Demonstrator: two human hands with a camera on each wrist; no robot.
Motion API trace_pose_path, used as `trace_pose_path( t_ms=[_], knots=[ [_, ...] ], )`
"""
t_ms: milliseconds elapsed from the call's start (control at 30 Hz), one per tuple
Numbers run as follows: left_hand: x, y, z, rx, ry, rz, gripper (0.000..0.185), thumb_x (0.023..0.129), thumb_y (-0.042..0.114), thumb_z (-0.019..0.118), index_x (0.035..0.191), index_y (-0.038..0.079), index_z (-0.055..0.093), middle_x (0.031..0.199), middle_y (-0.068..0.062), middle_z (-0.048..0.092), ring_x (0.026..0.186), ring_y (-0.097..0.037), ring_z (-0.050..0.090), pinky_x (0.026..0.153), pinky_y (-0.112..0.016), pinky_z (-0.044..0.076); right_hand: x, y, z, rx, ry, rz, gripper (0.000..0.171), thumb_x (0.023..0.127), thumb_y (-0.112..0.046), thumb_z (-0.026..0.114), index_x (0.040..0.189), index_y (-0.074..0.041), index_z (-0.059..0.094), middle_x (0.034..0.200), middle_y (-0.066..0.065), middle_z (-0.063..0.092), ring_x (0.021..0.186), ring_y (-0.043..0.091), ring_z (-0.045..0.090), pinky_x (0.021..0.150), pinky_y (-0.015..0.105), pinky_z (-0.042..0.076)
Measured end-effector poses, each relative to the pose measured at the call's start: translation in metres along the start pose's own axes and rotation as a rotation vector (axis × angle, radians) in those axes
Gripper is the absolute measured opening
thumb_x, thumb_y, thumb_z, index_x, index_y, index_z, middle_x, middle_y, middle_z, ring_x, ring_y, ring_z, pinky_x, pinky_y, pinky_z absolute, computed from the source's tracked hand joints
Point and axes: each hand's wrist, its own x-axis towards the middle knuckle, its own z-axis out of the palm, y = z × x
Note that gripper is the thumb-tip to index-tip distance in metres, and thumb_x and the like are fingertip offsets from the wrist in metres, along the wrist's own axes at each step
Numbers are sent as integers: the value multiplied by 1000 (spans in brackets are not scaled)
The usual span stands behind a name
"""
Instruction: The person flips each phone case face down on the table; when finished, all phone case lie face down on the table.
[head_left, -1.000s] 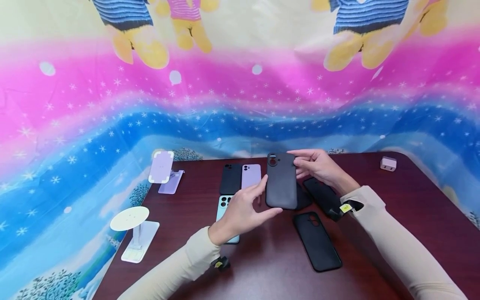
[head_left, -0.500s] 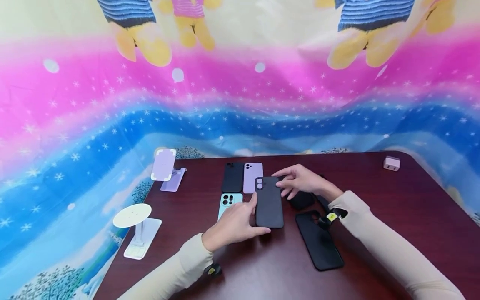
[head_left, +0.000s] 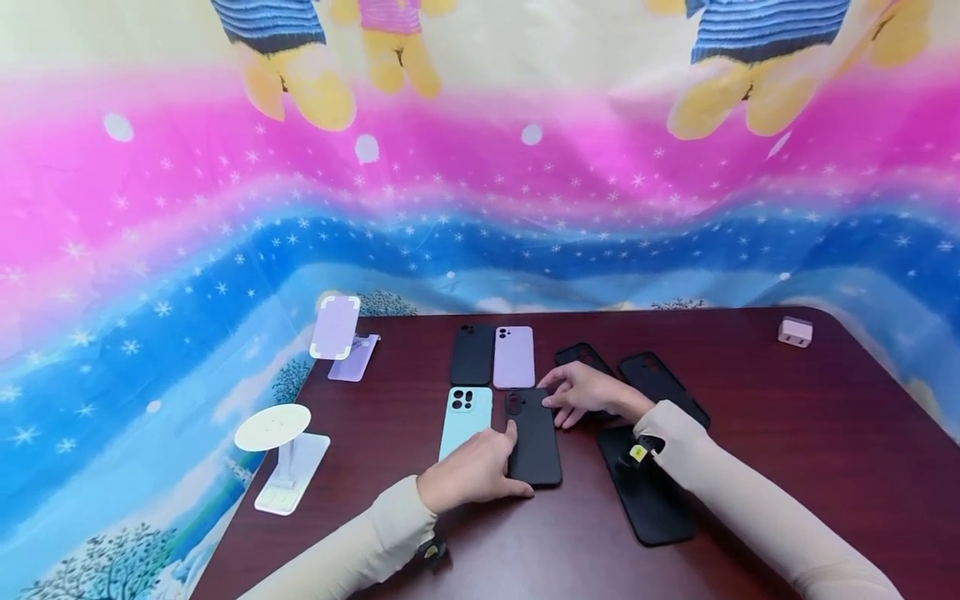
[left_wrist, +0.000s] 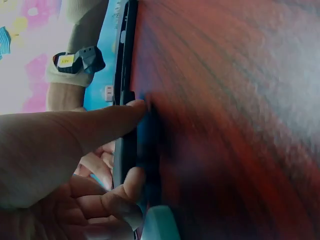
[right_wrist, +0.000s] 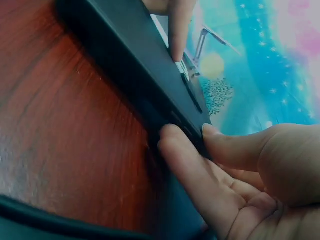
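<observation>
"Black phone case (head_left: 538,450): where is it being held?"

"It is being held just to the right of the mint phone case (head_left: 467,417), on the near side of the lilac phone case (head_left: 514,360). Whether it is fully touching the surface (head_left: 577,554), I am not able to tell."

"And the fingers?"

"Both are gripping it. The left hand (head_left: 471,475) is pinching the near-left corner; the right hand (head_left: 588,392) is pinching the far part of the right edge."

"It seems the person is setting it down. How to be doing this well?"

"I would be keeping both grips light and lowering evenly, so that no end is dropping. The left hand is covering part of the mint phone case, so it could be nudging that one."

"What is differing from half a second ago?"

"The case is now sitting nearer the person, no longer overlapping the lilac one. Its camera opening is looking dark, not pale. Beyond the right hand, a second black case (head_left: 597,362) and a third black case (head_left: 663,387) are showing more."
</observation>
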Motion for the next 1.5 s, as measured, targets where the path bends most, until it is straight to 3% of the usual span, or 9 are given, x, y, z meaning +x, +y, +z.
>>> trace_pose_path(
  t_ms=[267,433,700,833,933,1067,1167,1333,1500],
  knots=[
    [0,9,2,173,-12,1,84,86,45,82,145,-6,52,101,-11,75,87,-13,70,74,-25,55,-1,-1,6,-54,63,-17,36,98,-10,68,132,0,63,99,16,71,71,22,76,67,38,63],
    [-3,16,1,312,-41,-25,69,89,43,79,142,3,60,111,-8,77,94,-13,73,71,-30,58,0,-4,16,-113,128,-25,33,96,-12,73,126,-1,66,92,14,72,69,19,75,62,36,62],
    [-2,15,-5,366,-62,-37,48,85,40,84,119,10,69,89,-3,74,76,-13,68,57,-32,52,-2,-6,25,-259,178,-31,33,95,-13,74,125,-3,67,77,7,71,62,18,70,54,34,58],
    [-1,16,-10,374,-75,-39,50,86,39,83,128,15,69,99,-3,77,84,-15,71,62,-33,54,-6,-12,16,-369,152,-77,34,96,-14,72,128,-3,67,80,4,75,65,18,70,58,31,56],
    [1,20,-14,331,-57,10,59,88,45,79,140,21,64,111,1,76,95,-14,72,65,-32,55,-13,-18,-7,-477,138,-152,32,97,-16,72,126,-4,70,86,4,77,70,15,71,65,31,55],
    [15,26,-17,212,10,92,61,91,50,74,145,24,61,109,4,72,93,-10,66,62,-26,49,-13,-14,-53,-646,252,-242,24,97,-13,71,119,-5,74,97,8,78,80,17,71,75,38,57],
    [36,30,-19,145,51,106,61,94,48,71,148,24,57,114,2,70,94,-11,63,64,-25,47,-1,-1,-84,-735,300,-277,21,97,-5,67,117,-5,74,108,12,76,91,25,71,82,45,57],
    [78,40,-15,178,57,113,59,97,48,67,151,29,53,116,2,70,100,-14,63,68,-26,47,22,23,-116,-758,207,-322,30,98,6,60,119,-10,76,121,13,70,108,31,67,89,48,56],
    [105,49,-2,220,-4,106,42,99,44,65,141,37,63,118,11,73,104,-11,65,73,-26,51,33,37,-123,-767,140,-300,34,97,6,61,116,-17,79,122,10,68,110,30,67,87,44,58]
  ],
)
